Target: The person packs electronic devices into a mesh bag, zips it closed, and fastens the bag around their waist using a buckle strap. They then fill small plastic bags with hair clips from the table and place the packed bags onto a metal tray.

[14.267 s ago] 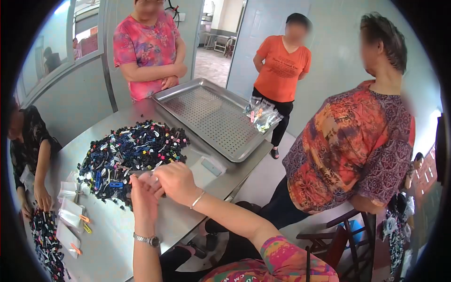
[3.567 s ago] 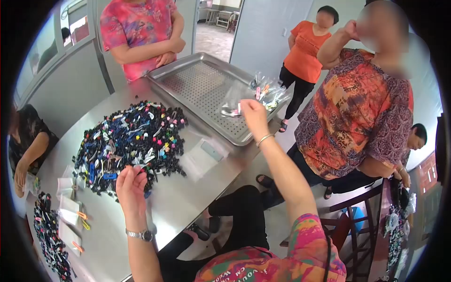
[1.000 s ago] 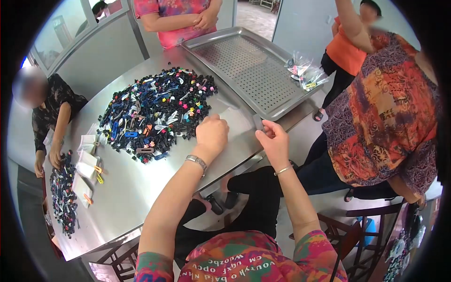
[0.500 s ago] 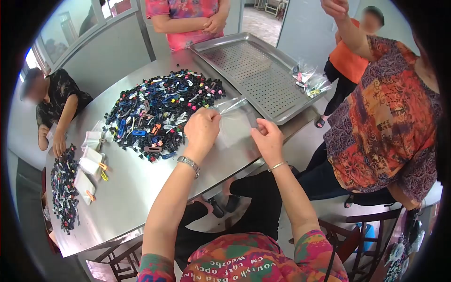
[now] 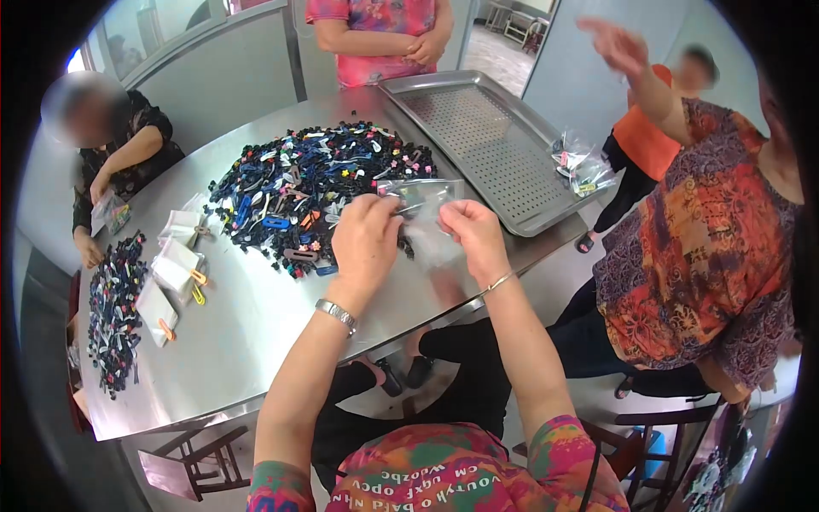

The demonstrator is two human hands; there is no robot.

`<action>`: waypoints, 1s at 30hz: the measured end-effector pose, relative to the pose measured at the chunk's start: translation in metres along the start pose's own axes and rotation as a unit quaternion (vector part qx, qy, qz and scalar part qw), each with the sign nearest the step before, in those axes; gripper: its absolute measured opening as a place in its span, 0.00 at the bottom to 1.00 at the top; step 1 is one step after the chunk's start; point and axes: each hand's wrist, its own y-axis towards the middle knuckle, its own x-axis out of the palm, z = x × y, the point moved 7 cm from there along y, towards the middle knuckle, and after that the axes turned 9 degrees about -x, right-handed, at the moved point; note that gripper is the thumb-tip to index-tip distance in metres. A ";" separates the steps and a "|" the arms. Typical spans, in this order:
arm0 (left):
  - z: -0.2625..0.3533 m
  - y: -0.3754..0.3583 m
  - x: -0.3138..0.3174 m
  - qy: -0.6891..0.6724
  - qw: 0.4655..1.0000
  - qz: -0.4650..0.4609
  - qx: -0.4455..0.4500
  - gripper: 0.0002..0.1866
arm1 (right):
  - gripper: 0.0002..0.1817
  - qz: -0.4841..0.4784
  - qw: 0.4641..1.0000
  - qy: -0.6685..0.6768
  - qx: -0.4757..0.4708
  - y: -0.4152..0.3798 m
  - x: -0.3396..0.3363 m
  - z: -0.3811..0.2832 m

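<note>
A clear plastic bag (image 5: 424,224) is stretched between my two hands, over the near right edge of the big pile. My left hand (image 5: 367,235) is closed on its left side, fingers curled. At its right side my right hand (image 5: 473,237) pinches the plastic between thumb and fingers. The bag looks flat, and the table shows through it. Just beyond and left of my left hand spreads the heap of hair clips (image 5: 316,183), mostly black small pieces with blue, white, grey and flower-shaped ones mixed in.
A perforated metal tray (image 5: 531,224) lies at the right with filled bags (image 5: 583,166) on its corner. Stacks of clear bags (image 5: 177,269) and a smaller clip pile (image 5: 117,316) lie left on the metal table (image 5: 247,341). People stand right and behind; another sits left, holding a bag.
My right hand has moved left onto the bag and now pinches it; before, it was apart from it. The person at left has lifted a bag. The person at right has an arm stretched out, pointing.
</note>
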 end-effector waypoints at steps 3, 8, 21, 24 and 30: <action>-0.019 -0.013 -0.013 -0.138 0.974 0.030 -0.176 0.21 | 0.09 0.045 0.997 0.047 -0.035 -0.009 0.014 -0.007; -0.027 -0.045 0.026 -0.623 0.608 -0.128 -0.476 0.22 | 0.06 0.068 0.981 0.175 -0.040 -0.018 0.046 0.000; -0.046 -0.034 0.016 -0.677 0.599 -0.032 -0.427 0.09 | 0.07 0.030 0.970 0.242 -0.003 -0.032 0.077 -0.005; -0.047 -0.034 0.017 -0.681 0.596 -0.027 -0.424 0.10 | 0.07 0.033 0.975 0.221 -0.007 -0.033 0.078 -0.013; -0.047 -0.035 0.018 -0.690 0.593 -0.006 -0.415 0.12 | 0.08 0.040 0.986 0.161 -0.017 -0.029 0.073 -0.007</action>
